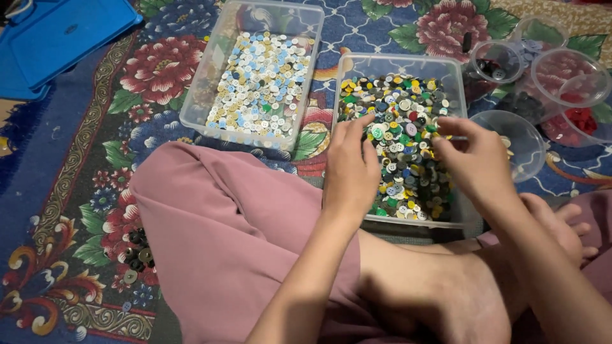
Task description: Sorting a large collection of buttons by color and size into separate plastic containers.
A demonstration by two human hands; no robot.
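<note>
Left hand [349, 167] rests palm-down over the clear tub of mixed coloured buttons [403, 141], fingers loosely spread and poking into the pile, nothing gripped that I can see. Right hand [477, 159] hovers over the same tub, fingertips pinched together, maybe on a button, can't tell. That tub sits right at the crossed legs for easy reach. The tub of pale buttons [258, 83] is beside it, small round cups [510, 143] to the right, all on the floral carpet [76, 191].
</note>
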